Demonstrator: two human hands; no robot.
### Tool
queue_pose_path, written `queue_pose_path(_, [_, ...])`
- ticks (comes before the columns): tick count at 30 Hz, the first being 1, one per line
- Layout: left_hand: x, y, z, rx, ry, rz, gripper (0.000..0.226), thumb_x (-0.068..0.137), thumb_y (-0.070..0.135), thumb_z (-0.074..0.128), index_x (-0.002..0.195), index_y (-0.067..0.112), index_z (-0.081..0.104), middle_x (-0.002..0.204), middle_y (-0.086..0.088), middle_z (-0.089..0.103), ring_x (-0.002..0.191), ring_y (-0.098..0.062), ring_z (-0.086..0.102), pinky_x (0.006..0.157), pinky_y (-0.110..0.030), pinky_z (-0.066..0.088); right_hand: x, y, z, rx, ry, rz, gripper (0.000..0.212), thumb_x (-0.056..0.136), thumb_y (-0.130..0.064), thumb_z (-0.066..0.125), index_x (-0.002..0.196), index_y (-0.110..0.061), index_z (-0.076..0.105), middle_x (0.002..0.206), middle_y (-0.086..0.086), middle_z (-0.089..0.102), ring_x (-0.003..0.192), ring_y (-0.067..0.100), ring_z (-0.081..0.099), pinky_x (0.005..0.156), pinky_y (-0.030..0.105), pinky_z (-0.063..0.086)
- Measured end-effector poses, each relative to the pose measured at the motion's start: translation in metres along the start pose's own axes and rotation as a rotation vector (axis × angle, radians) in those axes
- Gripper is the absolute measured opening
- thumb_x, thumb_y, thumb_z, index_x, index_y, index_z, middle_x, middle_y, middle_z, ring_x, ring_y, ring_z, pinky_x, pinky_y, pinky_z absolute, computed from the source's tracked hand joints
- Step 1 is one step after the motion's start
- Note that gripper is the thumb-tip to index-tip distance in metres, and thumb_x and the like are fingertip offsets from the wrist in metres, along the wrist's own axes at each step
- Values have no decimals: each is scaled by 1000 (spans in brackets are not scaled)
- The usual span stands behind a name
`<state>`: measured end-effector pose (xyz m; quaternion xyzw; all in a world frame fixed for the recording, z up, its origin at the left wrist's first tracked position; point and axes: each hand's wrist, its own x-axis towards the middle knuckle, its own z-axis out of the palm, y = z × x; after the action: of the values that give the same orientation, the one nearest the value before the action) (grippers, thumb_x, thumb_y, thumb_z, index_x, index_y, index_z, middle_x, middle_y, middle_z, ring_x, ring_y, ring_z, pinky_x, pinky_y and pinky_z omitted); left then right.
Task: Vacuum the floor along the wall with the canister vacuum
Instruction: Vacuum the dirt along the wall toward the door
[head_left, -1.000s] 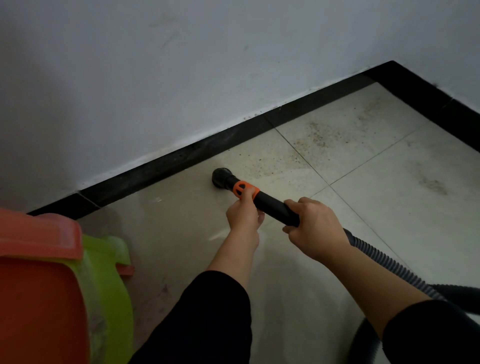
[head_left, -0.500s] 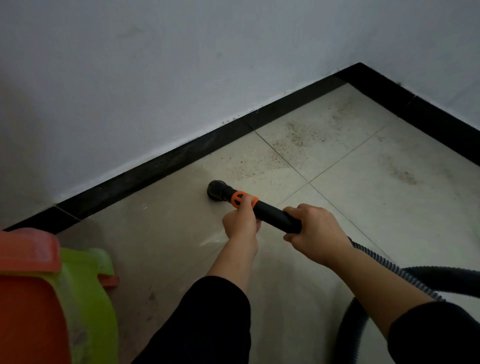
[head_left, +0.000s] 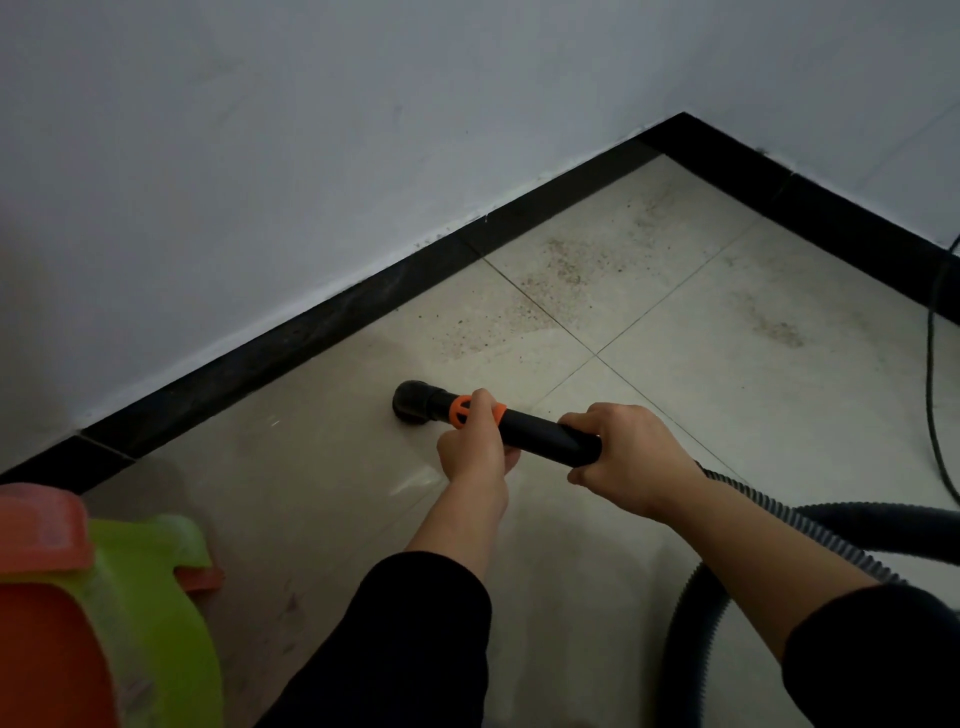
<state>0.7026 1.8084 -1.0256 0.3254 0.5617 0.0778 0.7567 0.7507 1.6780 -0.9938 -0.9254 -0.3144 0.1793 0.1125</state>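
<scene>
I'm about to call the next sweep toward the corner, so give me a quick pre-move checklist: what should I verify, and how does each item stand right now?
1. Grip: left hand grips the orange collar, right hand holds the wand: ok.
2. Nozzle against the baseboard: not ok, bare tile lies between them.
3. Floor ahead clean: not ok, brown specks toward the corner.
4. Hose slack: ok, it lies in a loose loop.
5. Cable out of the path: ok, at the far right.
6. Suction running: cannot tell.
</scene>
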Motion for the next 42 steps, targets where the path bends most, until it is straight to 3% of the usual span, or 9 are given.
queue_pose_path(4, [-1,-6,11,-7,-62,-19,28,86,21,65,106,4,53,93,-12,65,86,-22,68,63,-25,57,2,13,-11,-40,6,18,29,77,-17,68,105,-25,67,85,-1,60,80,18,56,70,31,49])
queue_pose_path(10, [7,-5,28,-13,-165,-20,16,88,20,66,90,9,56,96,-12,67,82,-18,68,67,-24,57,18,30,-18,-32,4,19,29,77,-18,71,105,-24,68,83,1,60,79,19,56,69,31,47])
queue_pose_path(18, [3,-9,49,-15,-170,-30,17,89,19,66,97,7,57,94,-10,66,79,-17,68,65,-23,58,20,52,-23,-1,18,0,28,79,-19,69,106,-25,66,82,0,56,78,20,54,65,30,42])
queue_pose_path(24, [-14,-34,54,-18,-192,-58,29,88,18,66,111,4,57,101,-12,67,86,-20,70,73,-26,59,-5,69,-29,-11,-3,9,29,78,-19,71,106,-25,66,78,-4,53,75,18,51,61,26,33])
queue_pose_path(29, [-29,-46,59,-21,-236,-98,31,89,19,66,113,4,54,102,-12,66,87,-22,70,67,-24,59,-26,78,-38,-31,-11,48,30,79,-21,72,108,-25,66,81,-3,55,77,17,53,66,29,40])
queue_pose_path(34, [-44,-58,65,-12,-282,-159,34,88,18,67,116,4,54,101,-12,67,84,-21,70,64,-23,60,-48,87,-44,-62,-9,104,28,79,-21,70,106,-25,66,79,-5,52,76,17,52,63,27,36])
queue_pose_path(42, [-57,-72,83,57,-374,-202,36,90,23,66,116,2,55,105,-12,66,83,-19,68,64,-22,59,-71,100,-54,-100,-6,220,26,80,-20,67,106,-25,66,82,-3,53,77,17,54,68,29,47])
